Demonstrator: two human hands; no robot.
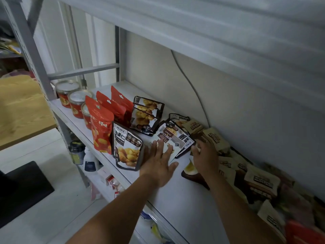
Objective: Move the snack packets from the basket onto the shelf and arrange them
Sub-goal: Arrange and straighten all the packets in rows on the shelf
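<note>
Most of the snack packets (pixel 146 117) lie or stand on the shelf (pixel 175 199); the basket is not in view. The left end looks finished. Red packets (pixel 102 127) stand upright in a row, a black packet (pixel 126 147) printed with yellow nuts stands in front, and more dark ones lean together behind.

The middle and right, as I judge it, are left to sort. A flat packet (pixel 168 136) lies askew, and a loose heap of small tan packets (pixel 216 140) runs along the wall to the right. The left hand (pixel 158 164) lies flat on that flat packet, fingers straight and spread, gripping nothing. The right hand (pixel 205 159) reaches into the heap with fingers curled down; I cannot tell whether it has hold of one.

The pouches are glossy, crinkled film, while the tan ones look matte and pillow-shaped. The shelf is smooth and pale. Round cans (pixel 75 103) with foil tops stand at the far left, and a grey cable (pixel 191 87) runs down the wall.
</note>
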